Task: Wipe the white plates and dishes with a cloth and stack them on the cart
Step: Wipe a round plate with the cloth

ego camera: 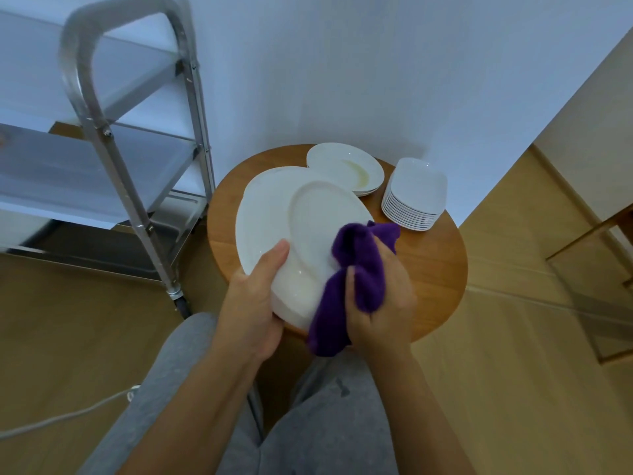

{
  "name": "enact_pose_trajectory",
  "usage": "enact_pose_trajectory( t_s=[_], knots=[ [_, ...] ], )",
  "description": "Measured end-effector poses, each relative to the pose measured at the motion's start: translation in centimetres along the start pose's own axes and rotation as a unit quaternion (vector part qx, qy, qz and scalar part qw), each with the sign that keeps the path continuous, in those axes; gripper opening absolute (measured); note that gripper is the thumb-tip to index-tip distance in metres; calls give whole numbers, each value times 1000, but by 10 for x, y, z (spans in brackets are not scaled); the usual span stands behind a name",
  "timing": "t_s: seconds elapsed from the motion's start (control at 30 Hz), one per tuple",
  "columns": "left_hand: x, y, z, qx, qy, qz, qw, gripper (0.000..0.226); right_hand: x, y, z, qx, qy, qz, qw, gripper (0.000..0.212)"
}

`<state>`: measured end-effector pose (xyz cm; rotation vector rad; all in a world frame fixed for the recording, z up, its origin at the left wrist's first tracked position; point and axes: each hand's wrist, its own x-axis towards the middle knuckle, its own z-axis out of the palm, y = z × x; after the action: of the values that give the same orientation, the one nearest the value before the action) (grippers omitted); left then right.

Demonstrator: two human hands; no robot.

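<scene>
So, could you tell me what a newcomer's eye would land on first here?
The purple cloth, bunched in the right hand, presses against a large white oval platter whose near rim the left hand holds. Behind, on the round wooden table, stands a stack of square white dishes; the steel cart is at left.

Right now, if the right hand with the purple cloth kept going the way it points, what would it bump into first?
Probably the stack of square dishes on the round table. The right hand grips the purple cloth against the oval plate, pointing up-right; depth is unclear.
</scene>
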<state>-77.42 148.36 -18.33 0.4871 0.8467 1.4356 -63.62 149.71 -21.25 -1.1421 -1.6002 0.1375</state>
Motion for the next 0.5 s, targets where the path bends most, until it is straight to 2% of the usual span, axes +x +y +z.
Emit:
enact_pose_trajectory(
  t_s=[0.07,0.17,0.2,0.27,0.3,0.4,0.43,0.5],
  knots=[
    [2,3,-2,23,-9,10,1000,47,9,8,-4,25,-1,102,994,34],
    [6,15,-5,70,-15,35,997,42,27,23,-13,59,34,228,971,9],
    [7,19,-4,94,-19,51,994,41,33,28,-16,66,50,256,963,12],
    [9,28,1,189,-19,99,977,41,42,36,-21,88,68,296,949,12],
    [12,31,4,259,-19,127,957,45,44,39,-23,98,72,313,942,10],
    [29,35,14,479,-28,194,856,44,43,46,-20,136,84,368,916,6],
    [37,35,17,544,-35,224,808,44,41,47,-17,139,83,384,909,6],
    [58,36,24,669,-50,280,687,47,37,50,-12,132,73,407,901,6]
  ],
)
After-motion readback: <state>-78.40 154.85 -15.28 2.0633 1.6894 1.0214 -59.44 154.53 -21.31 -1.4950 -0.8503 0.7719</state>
